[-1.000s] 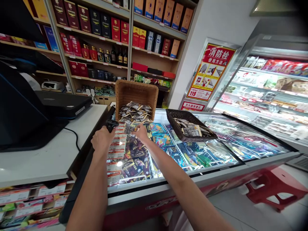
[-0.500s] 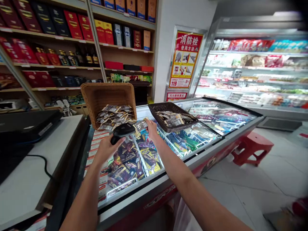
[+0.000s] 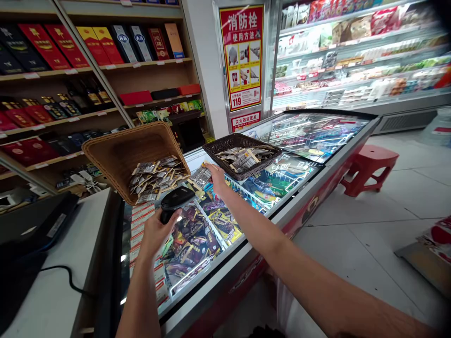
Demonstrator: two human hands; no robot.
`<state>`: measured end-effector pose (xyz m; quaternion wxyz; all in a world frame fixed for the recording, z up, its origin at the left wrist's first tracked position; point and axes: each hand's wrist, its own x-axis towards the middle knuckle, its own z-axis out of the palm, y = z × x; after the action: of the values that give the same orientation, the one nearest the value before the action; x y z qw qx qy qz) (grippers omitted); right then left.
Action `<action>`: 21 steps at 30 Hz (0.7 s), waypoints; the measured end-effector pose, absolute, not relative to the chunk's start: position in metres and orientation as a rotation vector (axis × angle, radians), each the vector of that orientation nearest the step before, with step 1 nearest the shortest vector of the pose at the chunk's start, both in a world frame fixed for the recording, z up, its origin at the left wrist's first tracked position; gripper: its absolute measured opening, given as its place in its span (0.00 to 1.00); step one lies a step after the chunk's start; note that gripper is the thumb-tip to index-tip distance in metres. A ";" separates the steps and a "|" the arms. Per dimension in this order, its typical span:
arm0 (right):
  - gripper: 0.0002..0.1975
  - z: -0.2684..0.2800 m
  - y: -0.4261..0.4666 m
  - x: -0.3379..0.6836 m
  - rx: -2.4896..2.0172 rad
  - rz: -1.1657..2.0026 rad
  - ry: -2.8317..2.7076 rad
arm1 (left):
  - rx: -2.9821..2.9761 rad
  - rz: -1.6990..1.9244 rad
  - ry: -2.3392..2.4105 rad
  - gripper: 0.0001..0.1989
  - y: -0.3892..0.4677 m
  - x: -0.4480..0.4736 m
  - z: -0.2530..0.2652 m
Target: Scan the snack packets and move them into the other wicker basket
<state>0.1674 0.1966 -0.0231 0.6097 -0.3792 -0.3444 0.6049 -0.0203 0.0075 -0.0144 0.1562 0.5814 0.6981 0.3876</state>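
Note:
My left hand (image 3: pixel 157 231) is wrapped round the handle of a black barcode scanner (image 3: pixel 177 197), its head pointing right. In my right hand (image 3: pixel 216 176) a small clear snack packet (image 3: pixel 200 177) is pinched, just off the scanner's front. Left of the packet, a tan wicker basket (image 3: pixel 105 155) lies tipped toward me with many similar packets (image 3: pixel 158 178) inside. On the right, close to my right hand, a dark woven basket (image 3: pixel 225 165) holds more packets (image 3: pixel 244 157). Both baskets rest on the glass-topped freezer, above bagged ice creams (image 3: pixel 192 234).
The chest freezer (image 3: pixel 317 176) stretches away to the right. A red plastic stool (image 3: pixel 369 166) stands beside it. At left is a white counter (image 3: pixel 66 286) with a black device (image 3: pixel 42 225) and cable. Shelves of boxed bottles (image 3: pixel 102 44) and a lit fridge (image 3: pixel 352 65) stand behind.
The view has turned and tilted down, shifting the scene. Both hands keep their hold on the scanner and the packet, with the packet still in front of the scanner.

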 end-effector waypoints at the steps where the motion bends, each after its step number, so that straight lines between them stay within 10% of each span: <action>1: 0.12 -0.021 0.194 0.168 -0.877 1.412 -0.793 | 1.683 1.091 2.024 0.26 0.008 -0.020 -0.014; 21: 0.16 -0.023 0.192 0.164 -0.839 1.477 -0.756 | 1.753 1.031 2.108 0.27 0.005 -0.016 -0.006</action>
<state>0.1641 0.1920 -0.0229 0.5983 -0.3619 -0.3257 0.6364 -0.0165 0.0055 -0.0061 0.1061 0.5952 0.7156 0.3499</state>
